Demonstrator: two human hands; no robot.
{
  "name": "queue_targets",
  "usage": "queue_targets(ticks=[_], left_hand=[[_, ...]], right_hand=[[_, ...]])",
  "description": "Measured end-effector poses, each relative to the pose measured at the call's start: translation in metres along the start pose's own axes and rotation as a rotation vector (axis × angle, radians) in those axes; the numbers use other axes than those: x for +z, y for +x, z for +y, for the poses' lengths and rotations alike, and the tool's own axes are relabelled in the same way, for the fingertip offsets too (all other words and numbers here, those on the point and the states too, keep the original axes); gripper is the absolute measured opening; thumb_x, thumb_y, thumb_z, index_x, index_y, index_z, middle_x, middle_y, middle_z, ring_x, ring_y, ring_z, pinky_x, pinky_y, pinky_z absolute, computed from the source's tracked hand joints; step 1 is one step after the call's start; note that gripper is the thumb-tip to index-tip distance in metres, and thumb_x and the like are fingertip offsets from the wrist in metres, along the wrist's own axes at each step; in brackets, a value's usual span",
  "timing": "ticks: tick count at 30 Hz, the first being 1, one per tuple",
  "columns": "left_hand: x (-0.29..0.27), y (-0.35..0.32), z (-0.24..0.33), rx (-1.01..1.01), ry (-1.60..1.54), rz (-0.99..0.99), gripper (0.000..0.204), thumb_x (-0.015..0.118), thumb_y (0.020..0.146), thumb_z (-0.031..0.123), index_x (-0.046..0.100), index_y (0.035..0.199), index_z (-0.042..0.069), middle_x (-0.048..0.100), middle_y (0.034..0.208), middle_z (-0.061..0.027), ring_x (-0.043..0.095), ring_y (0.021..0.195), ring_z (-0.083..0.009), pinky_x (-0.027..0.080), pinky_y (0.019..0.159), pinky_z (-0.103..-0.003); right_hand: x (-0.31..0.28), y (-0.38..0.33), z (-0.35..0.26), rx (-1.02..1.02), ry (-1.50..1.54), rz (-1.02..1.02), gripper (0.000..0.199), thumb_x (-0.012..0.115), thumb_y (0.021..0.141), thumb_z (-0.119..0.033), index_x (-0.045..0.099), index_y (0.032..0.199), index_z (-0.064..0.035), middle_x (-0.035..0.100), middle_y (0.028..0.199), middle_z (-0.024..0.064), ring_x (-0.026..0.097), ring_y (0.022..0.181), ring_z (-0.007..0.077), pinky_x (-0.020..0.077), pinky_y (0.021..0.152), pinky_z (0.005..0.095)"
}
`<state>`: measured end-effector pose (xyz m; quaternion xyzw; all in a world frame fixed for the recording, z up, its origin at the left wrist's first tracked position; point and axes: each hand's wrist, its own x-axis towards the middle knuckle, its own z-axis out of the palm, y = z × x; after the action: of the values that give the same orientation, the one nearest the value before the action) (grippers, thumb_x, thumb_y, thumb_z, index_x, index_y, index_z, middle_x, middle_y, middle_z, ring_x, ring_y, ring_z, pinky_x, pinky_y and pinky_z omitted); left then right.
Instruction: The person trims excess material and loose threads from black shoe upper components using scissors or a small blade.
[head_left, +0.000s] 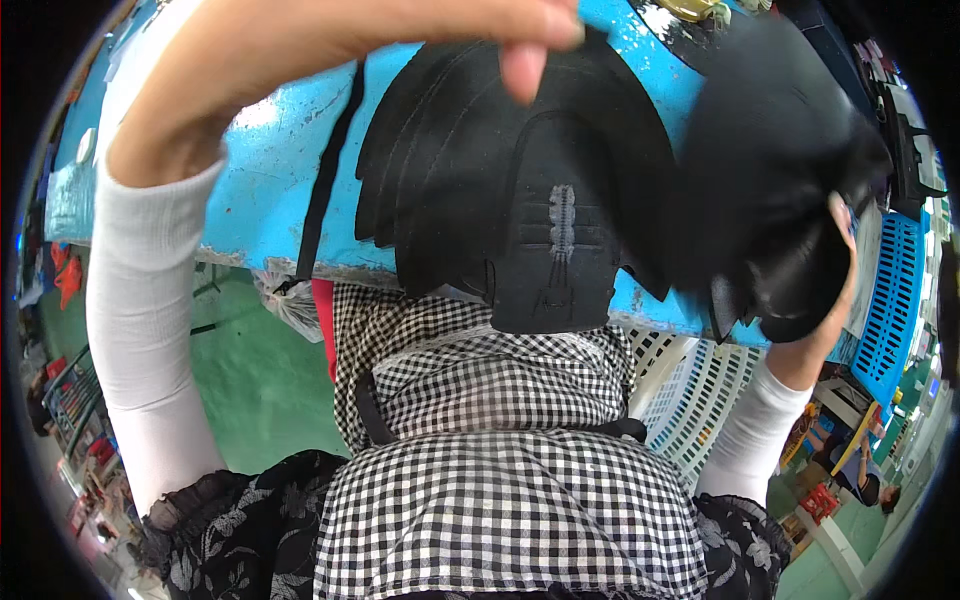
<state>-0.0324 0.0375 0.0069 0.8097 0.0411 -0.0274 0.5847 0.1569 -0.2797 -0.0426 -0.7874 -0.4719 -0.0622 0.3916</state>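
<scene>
Fanned out on the blue table (270, 215) is an overlapping stack of black shoe-upper pieces (440, 170). The top one shows a curved seam and a strip of pale zigzag stitching (562, 222). Over the stack's far edge reaches my left hand (500, 30), partly cut off by the frame; its visible fingers are bent and apart, holding nothing that shows. At the right, my right hand (843, 240) grips another black shoe upper (780, 150), raised, bent and blurred by motion. That piece covers most of this hand's fingers.
A narrow black strip (335, 165) lies across the table to the left of the stack. Below the table's right edge stands a white slatted plastic basket (700, 390). A blue perforated crate (890, 300) is farther right. A clear plastic bag (290, 305) hangs near the front edge.
</scene>
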Motion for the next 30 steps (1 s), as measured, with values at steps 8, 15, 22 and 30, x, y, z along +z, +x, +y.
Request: queue_targets(ticks=[8,15,22,30], left_hand=[[0.057,0.026,-0.025,0.02,0.338,-0.383,0.009,0.072,0.075,0.011,0.069,0.078,0.004,0.066,0.07,-0.0053,0.063,0.064,-0.0164,0.05,0.062,-0.03],[0.071,0.03,-0.034,0.051,0.532,-0.349,0.009,0.071,0.076,0.013,0.07,0.079,0.005,0.067,0.071,-0.008,0.066,0.067,-0.0217,0.051,0.064,-0.032],[0.072,0.031,-0.037,0.062,0.296,-0.478,0.008,0.069,0.078,0.012,0.07,0.078,0.005,0.066,0.07,-0.0072,0.065,0.067,-0.0218,0.05,0.064,-0.031],[0.078,0.028,-0.045,0.233,0.583,-0.265,0.009,0.073,0.074,0.014,0.068,0.076,0.006,0.066,0.069,-0.0076,0.066,0.069,-0.0255,0.05,0.065,-0.035]], right_hand=[[-0.071,-0.028,0.066,0.732,0.519,0.273,0.028,0.049,0.1,-0.02,0.054,0.121,-0.0012,0.045,0.078,-0.0053,0.025,0.047,-0.0004,0.0175,0.042,0.0192],[-0.002,-0.036,-0.02,0.503,0.472,-0.237,0.018,0.054,0.095,-0.007,0.053,0.113,-0.0038,0.054,0.08,-0.0016,0.046,0.064,0.0026,0.0343,0.053,0.0166],[0.027,-0.016,-0.032,0.184,0.33,-0.555,0.014,0.065,0.089,-0.006,0.057,0.097,0.0017,0.06,0.081,0.004,0.058,0.065,0.0074,0.0446,0.059,0.0212],[0.038,-0.011,-0.041,0.107,0.211,-0.606,0.012,0.065,0.086,-0.004,0.059,0.095,-0.0012,0.063,0.081,0.0063,0.063,0.065,0.0145,0.0471,0.058,0.0257]])
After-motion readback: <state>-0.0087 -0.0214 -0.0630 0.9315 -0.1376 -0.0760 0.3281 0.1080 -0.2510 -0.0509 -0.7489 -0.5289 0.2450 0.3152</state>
